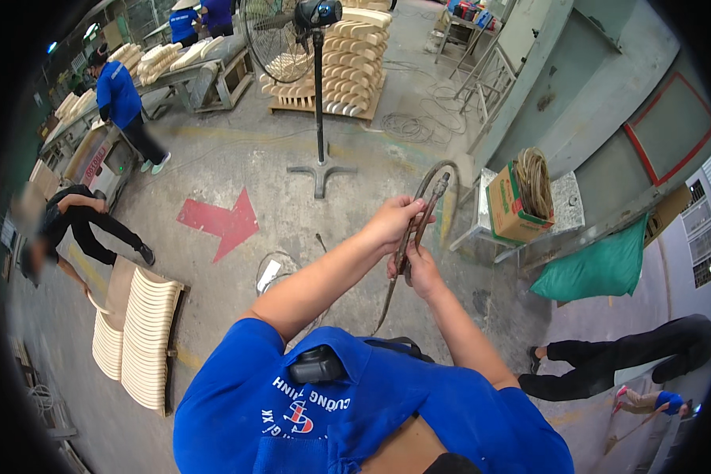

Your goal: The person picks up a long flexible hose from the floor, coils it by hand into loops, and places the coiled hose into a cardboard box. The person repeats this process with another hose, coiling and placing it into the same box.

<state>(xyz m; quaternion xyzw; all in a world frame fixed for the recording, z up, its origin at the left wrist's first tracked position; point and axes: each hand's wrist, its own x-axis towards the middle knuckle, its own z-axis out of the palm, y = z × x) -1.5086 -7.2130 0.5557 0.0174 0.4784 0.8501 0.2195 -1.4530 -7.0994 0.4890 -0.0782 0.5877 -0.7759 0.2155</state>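
Observation:
A brown flexible hose (389,299) is bent into a narrow loop in front of me, at chest height. Its metal end fitting (442,182) points away from me at the top of the loop. My left hand (396,223) closes its fingers round the upper part of the hose. Just below and to the right, my right hand (421,272) grips the doubled strands too. One length hangs from the hands toward my shirt. Parts of the fingers are hidden behind the hose.
A standing fan (319,103) is ahead, before stacked curved wooden pieces (347,63). At right, a box (513,205) with coiled hose (534,183) stands on a small table. A pallet of wooden slats (146,332) lies left, beside a bending person (79,217). Another person (624,359) is at right.

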